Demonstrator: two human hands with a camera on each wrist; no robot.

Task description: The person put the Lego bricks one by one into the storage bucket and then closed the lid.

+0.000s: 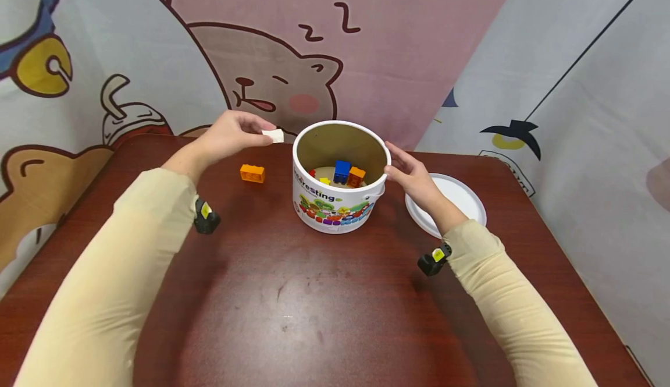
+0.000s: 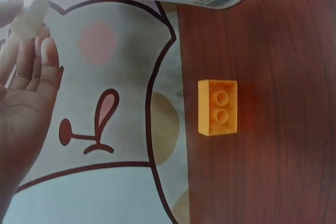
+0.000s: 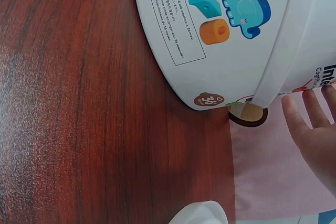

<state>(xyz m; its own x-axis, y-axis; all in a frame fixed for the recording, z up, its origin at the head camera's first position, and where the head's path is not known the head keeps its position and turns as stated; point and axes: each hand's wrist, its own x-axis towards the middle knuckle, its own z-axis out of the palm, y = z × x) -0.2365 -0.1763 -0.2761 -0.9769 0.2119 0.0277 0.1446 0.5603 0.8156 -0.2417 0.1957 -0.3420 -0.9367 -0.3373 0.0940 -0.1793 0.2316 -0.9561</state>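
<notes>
My left hand (image 1: 228, 137) pinches a small white toy brick (image 1: 274, 135) between thumb and fingers, in the air to the left of a white bucket (image 1: 335, 209). In the left wrist view the other fingers spread under the white brick (image 2: 30, 14). My right hand (image 1: 413, 174) touches the bucket's right side near the rim, its fingers fairly straight along the outer wall in the right wrist view. Inside the bucket lie a blue brick (image 1: 342, 171), an orange brick (image 1: 356, 176), and small yellow and red pieces, partly hidden by the front wall.
An orange brick (image 1: 253, 173) lies on its side on the dark red-brown table (image 1: 293, 311), left of the bucket. The round white lid (image 1: 463, 201) lies at the right, partly under my right forearm in the head view. A cartoon-printed cloth (image 1: 251, 43) hangs behind the table.
</notes>
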